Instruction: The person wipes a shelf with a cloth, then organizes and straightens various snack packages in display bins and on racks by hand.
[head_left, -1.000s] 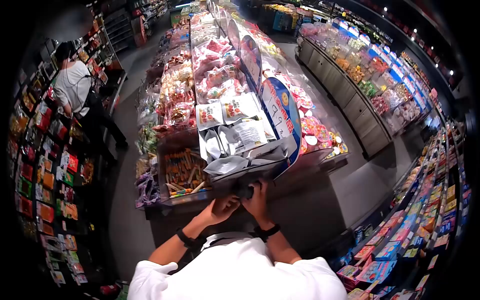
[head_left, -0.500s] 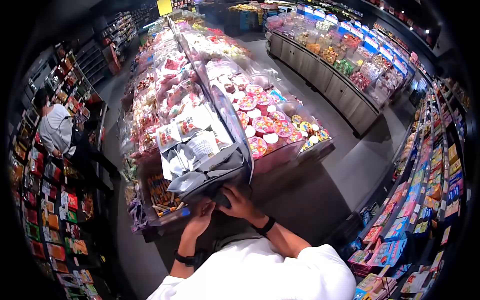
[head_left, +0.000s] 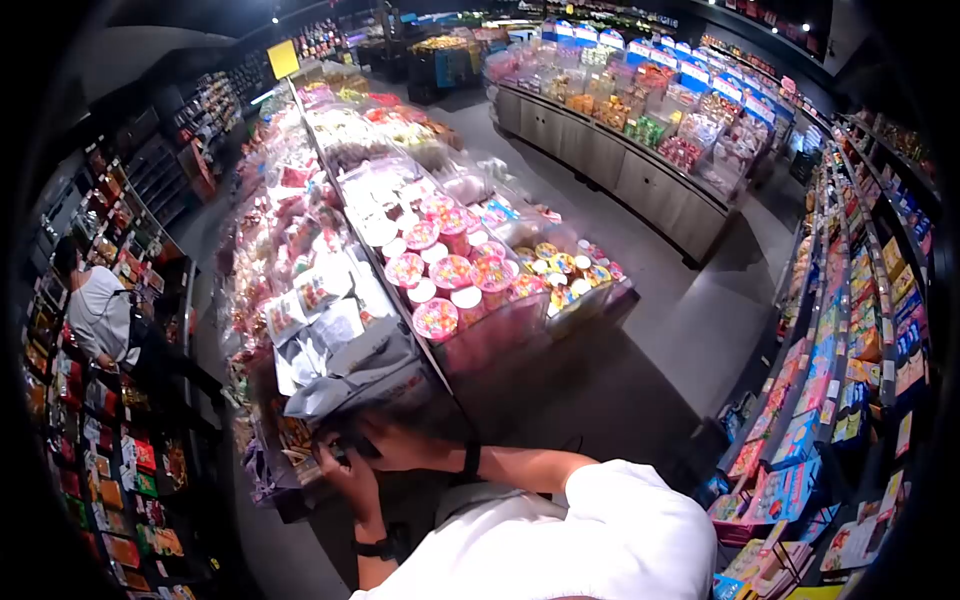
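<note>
My left hand (head_left: 350,478) is raised at the front corner of the candy display (head_left: 470,345), its fingers curled against a small dark object (head_left: 356,446). From the right, my right hand (head_left: 395,446) closes on the same object, blurred and partly in shadow. What the object is cannot be made out. Just beyond the hands lie grey and white packets (head_left: 345,375) in a bin. Round pink-lidded cups (head_left: 450,272) stand in the bin to the right of the divider. Each wrist wears a dark band.
A person in a white top (head_left: 100,308) stands at the left shelves (head_left: 110,430). A wooden counter (head_left: 640,180) with candy bins runs along the back right. Stocked shelves (head_left: 800,440) curve along the right side. Grey floor (head_left: 700,310) shows between display and counter.
The view has turned rightward, so the display and my hands appear further left. My right forearm now reaches across more level, and the hands are still together around the dark object.
</note>
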